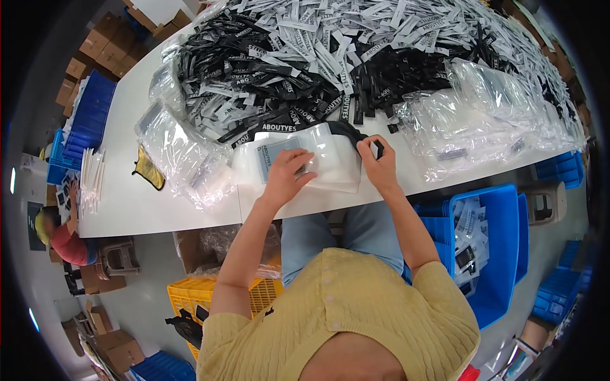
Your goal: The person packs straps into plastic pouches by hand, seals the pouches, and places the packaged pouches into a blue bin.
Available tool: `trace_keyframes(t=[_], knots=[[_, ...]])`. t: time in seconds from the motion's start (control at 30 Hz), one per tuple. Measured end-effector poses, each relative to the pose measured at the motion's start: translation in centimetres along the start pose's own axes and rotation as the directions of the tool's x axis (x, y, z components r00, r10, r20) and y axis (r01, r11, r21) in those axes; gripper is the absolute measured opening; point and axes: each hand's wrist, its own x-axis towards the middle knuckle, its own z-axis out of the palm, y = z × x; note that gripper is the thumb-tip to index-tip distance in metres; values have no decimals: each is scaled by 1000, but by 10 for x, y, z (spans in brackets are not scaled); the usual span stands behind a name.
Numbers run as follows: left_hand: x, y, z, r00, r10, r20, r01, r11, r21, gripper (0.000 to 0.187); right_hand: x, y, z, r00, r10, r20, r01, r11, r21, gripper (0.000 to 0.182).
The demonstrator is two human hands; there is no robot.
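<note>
My left hand [289, 171] rests on a stack of clear plastic bags [340, 152] at the table's front edge, its fingers curled over the top bag. What its fingertips hold, if anything, is too small to name. A grey printed label [270, 154] shows on the bag beside it. To the right, my right hand [377, 159] is closed around a black strap [346, 129], whose length runs left behind the bags. White lettering marks the black band [279, 127] behind the stack.
Black and white printed strips [318, 63] lie heaped behind. Plastic-wrapped packs lie left [178, 146] and right [483, 120]. Below the table are a blue bin [502, 279] with packets and a yellow crate [184, 293]. Another person [70, 244] sits at the far left.
</note>
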Motion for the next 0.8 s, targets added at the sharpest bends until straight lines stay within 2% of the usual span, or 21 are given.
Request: trace_keyframes(t=[0.07, 0.17, 0.33, 0.37, 0.47, 0.57, 0.67, 0.73, 0.77, 0.8], knots=[[1, -1, -1, 999, -50, 3, 51, 996, -69, 37, -1, -14, -6, 1000, 4, -7, -4, 999, -49, 22], [1, -2, -2, 992, -123, -28, 118, 982, -145, 30, -6, -24, -8, 942, -323, -87, 316, 945, -83, 24], [2, -4, 2, 972, -106, -212, 82, 990, -118, 26, -21, 15, -14, 978, -179, 107, 199, 956, -215, 24], [5, -4, 0, 970, -115, -213, 89, 988, -125, 27, -22, 19, -15, 975, -155, 162, 190, 954, -231, 24], [2, 0, -2, 971, -135, -195, 107, 983, -146, 30, -24, -4, -12, 978, -183, 101, 202, 955, -218, 25], [2, 4, 0, 972, -102, -213, 76, 989, -125, 35, -24, 9, -11, 956, -165, 242, 242, 910, -336, 25], [4, 13, -4, 969, -33, -245, 27, 999, -27, 39, -23, 3, -9, 964, -186, 192, 236, 927, -290, 24], [6, 20, -8, 968, 19, -251, -6, 999, 54, 42, -21, -4, -2, 978, -103, 179, 137, 972, -192, 25], [7, 23, -9, 967, 93, -237, -69, 992, 106, 42, -19, -8, 3, 982, -59, 177, 85, 986, -142, 25], [9, 27, -11, 962, 163, -217, -131, 979, 157, 42, -16, -15, 8, 984, 54, 171, -43, 997, -66, 25]])
